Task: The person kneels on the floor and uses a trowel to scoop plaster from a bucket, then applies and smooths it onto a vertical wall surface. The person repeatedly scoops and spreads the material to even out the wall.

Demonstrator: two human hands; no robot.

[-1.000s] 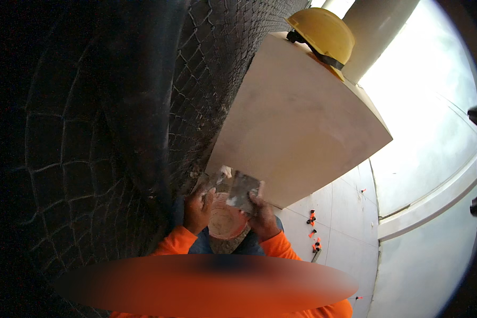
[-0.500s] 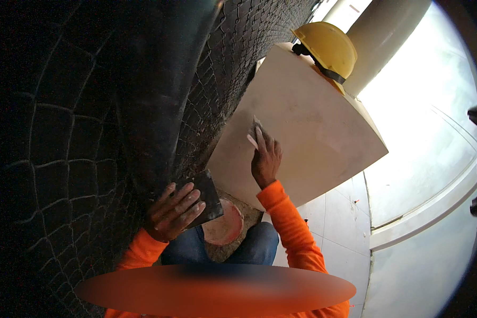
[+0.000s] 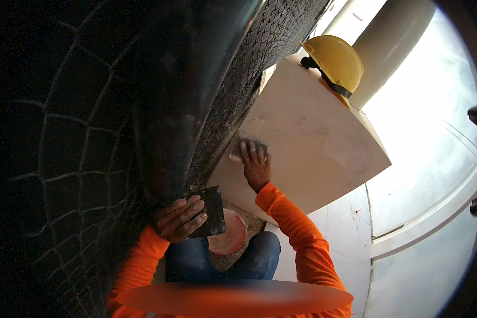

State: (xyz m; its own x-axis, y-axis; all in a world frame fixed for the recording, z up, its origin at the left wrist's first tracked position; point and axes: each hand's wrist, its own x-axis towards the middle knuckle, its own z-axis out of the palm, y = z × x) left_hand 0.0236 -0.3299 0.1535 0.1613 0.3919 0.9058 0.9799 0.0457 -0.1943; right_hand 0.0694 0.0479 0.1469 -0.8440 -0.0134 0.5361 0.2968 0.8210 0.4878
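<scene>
My left hand (image 3: 178,219) grips a dark, flat, square plate (image 3: 213,208), fingers lying across its near side, beside the wire mesh. My right hand (image 3: 257,168) is out in front, its fingers spread over a dark, flat putty scraper (image 3: 262,144) laid against a smooth cream-coloured block (image 3: 318,138). Just beyond the scraper, a slightly different-toned patch (image 3: 252,127) shows on the block's surface. Much of the scraper is hidden under my fingers. Between my knees stands a reddish bucket (image 3: 237,233), partly covered by the plate.
A yellow hard hat (image 3: 336,61) rests on the block's far edge, near a round column (image 3: 395,45). Along the left run dark chain-link mesh (image 3: 85,127) and a thick dark pole (image 3: 196,90). Pale floor tiles (image 3: 344,233) lie to the right.
My right hand has come down and left across the block, and the scraper has turned from steeply tilted to flatter. The left hand still holds the plate. The whole view has shifted slightly.
</scene>
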